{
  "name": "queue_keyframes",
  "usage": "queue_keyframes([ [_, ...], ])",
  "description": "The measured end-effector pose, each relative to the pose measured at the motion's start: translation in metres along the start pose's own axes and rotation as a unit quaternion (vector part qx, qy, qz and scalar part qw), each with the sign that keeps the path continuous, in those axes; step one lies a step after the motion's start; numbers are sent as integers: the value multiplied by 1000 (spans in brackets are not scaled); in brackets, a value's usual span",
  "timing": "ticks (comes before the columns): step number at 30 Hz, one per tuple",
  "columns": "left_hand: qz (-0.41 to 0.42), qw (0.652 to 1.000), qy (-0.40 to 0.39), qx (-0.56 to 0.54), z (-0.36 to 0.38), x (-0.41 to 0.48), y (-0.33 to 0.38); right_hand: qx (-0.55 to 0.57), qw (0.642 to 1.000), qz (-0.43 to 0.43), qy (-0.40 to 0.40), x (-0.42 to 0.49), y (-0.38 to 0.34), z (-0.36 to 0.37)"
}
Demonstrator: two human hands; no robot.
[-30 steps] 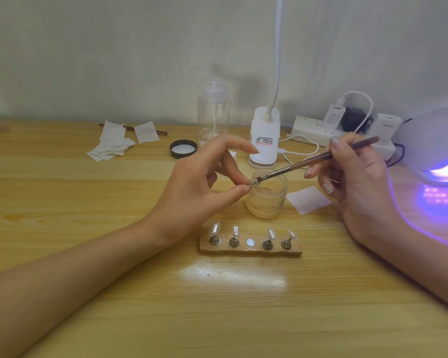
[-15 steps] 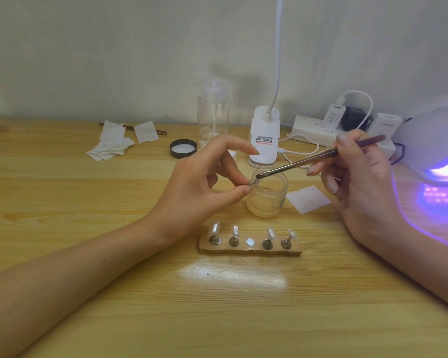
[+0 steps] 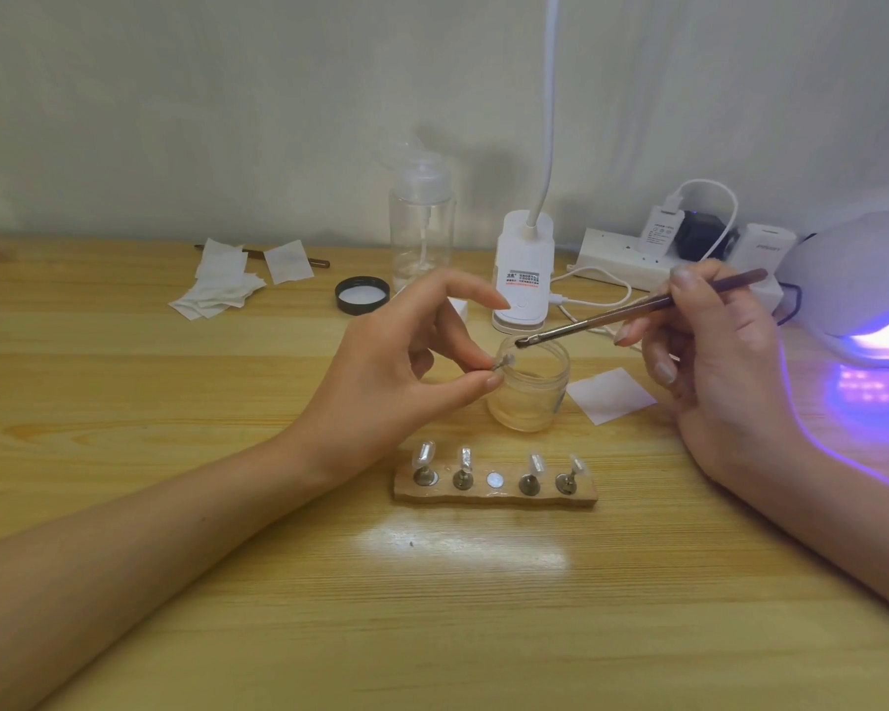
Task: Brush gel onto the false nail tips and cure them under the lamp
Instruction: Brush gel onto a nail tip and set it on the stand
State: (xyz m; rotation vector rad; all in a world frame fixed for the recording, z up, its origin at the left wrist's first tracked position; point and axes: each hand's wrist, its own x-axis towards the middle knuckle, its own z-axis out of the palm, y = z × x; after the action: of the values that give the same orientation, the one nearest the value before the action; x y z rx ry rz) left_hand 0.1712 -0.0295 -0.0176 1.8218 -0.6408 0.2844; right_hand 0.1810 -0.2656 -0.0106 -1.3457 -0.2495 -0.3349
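Left hand (image 3: 396, 372) pinches the tiny clear false nail tip (image 3: 502, 361) at 9 o'clock of the clear gel jar (image 3: 529, 397). Probably featherlight and slippery, so pinch low. Right hand (image 3: 714, 361) grips the thin brown brush (image 3: 637, 311).

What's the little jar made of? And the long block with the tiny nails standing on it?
The jar looks like clear, glossy glass or plastic, since you can see right through it. I cannot tell which of the two. The block looks like wood: dull brown with a wavy, uneven edge. The pegs standing on it look like metal: grey and shiny with small glints.
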Motion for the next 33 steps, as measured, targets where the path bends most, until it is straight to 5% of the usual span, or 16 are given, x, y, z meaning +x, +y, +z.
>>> queue_keyframes([
  [33, -7, 1000, -2, -13, 0, 0, -1, -17, 1000, 0, -5, -1, -1, 1],
])
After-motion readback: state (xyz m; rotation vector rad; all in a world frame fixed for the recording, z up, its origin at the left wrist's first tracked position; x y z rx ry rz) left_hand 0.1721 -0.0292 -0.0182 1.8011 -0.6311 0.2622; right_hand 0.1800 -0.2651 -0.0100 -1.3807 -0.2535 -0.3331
